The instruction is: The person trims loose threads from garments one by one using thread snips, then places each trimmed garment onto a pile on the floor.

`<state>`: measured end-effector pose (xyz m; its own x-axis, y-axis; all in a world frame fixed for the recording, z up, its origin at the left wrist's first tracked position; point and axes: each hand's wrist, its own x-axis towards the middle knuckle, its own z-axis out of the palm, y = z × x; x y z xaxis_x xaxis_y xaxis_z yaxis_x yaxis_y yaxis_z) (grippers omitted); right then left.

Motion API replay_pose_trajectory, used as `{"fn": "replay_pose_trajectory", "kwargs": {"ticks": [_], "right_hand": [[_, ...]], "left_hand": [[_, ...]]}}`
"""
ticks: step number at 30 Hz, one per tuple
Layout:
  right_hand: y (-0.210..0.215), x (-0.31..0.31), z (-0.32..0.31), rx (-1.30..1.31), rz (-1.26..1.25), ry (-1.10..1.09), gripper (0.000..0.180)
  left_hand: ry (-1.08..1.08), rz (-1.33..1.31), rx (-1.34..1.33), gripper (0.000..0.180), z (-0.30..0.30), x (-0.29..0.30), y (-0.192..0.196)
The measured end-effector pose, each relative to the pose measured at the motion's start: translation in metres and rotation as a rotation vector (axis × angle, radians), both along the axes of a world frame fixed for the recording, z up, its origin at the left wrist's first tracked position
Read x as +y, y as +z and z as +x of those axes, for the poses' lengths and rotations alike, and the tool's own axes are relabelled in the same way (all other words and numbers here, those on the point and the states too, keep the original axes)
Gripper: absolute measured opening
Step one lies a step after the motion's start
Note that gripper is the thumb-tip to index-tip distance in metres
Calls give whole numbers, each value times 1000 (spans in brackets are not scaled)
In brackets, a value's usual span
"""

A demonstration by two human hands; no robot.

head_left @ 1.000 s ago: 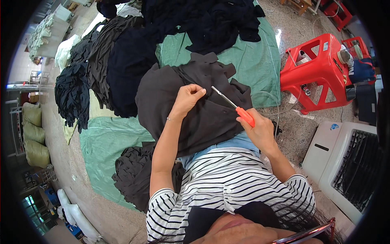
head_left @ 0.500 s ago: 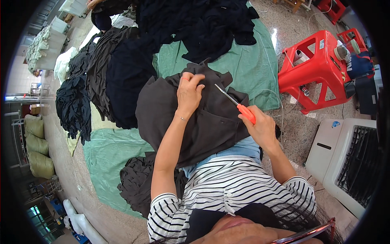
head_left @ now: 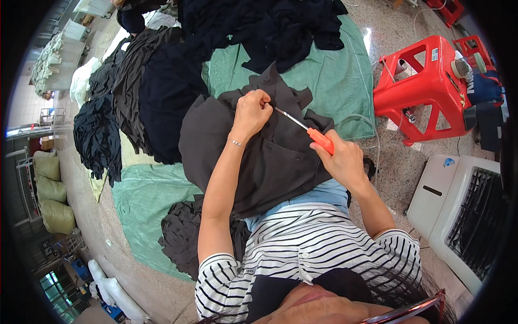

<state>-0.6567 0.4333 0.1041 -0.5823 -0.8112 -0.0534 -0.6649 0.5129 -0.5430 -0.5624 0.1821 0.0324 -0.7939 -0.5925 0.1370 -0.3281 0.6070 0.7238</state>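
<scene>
Dark garment (head_left: 264, 167), green sheet (head_left: 345, 92) on speckled floor (head_left: 386, 181), red stool (head_left: 429, 108)

The garment (head_left: 213, 137) is brownish charcoal; over it, the screwdriver-like tool (head_left: 318, 139) is orange-red and silver. Beyond the garment is green sheeting (head_left: 345, 89); left, navy cloth (head_left: 170, 102); right, a red stool (head_left: 429, 101); below, a black-striped white shirt (head_left: 310, 240).

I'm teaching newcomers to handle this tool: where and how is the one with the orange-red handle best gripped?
Probably by the thick orange-red handle, coming from the person's right, as the right hand does: the handle's butt points that way, while the slim metal shaft slants up and left toward the left hand, over the dark garment, offering less to grip.
</scene>
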Motion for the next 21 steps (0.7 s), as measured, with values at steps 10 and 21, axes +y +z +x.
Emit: {"fn": "replay_pose_trajectory", "kwargs": {"ticks": [10, 21], "right_hand": [[30, 55, 13, -152, -64, -7, 26], [30, 60, 40, -11, -6, 143, 35]], "left_hand": [[-266, -66, -41, 18, 67, 55, 52], [-272, 909, -601, 14, 29, -1, 58]]}}
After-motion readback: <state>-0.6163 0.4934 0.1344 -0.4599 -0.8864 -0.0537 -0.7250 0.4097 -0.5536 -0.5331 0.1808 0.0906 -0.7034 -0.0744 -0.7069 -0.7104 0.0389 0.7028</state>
